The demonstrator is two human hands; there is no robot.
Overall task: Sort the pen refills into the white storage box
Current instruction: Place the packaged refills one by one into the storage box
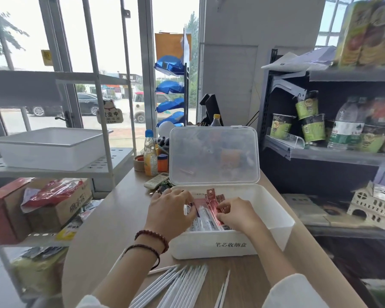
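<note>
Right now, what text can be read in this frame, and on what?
"笔芯收纳盒": front of the white storage box.
"营业中": cat-shaped sign; the hours beneath are blurred.
Cardboard box, green cups, water bottle: print too blurred to read.

place: small convenience shop, seen from behind the counter (111,218)
stock: instant noodle cups (307,121) and bottled water (345,125) on a retail shelf (333,157), right
door: glass, cat-shaped opening-hours sign (109,113) hung on it
till: dark screen (211,107) at the counter's far end
storage: cardboard carton (60,207) of packaged goods on the left rack
outside: street, parked cars (87,103)
</note>
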